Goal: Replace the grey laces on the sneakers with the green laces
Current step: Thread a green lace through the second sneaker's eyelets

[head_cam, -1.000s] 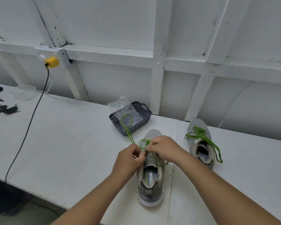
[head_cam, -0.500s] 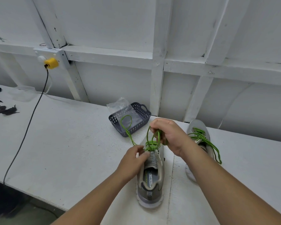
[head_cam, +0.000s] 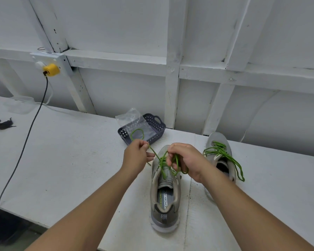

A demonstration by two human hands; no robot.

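At center frame, a grey sneaker (head_cam: 165, 194) is sitting on the surface (head_cam: 65, 160), its green lace (head_cam: 162, 164) partly threaded near the toe. Your left hand (head_cam: 136, 156) is pinching one strand; since half a second ago it has been pulling up and leftward. Your right hand (head_cam: 186, 160) is gripping bunched loops, now lower. A laced second sneaker (head_cam: 219, 153) is lying at right.

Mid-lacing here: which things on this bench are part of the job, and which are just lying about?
In the job: near sneaker; green lace, held by left hand and right hand; far sneaker, already green-laced.

Lying about: grey basket with plastic bag; black cable; yellow plug; dark items, unclear.
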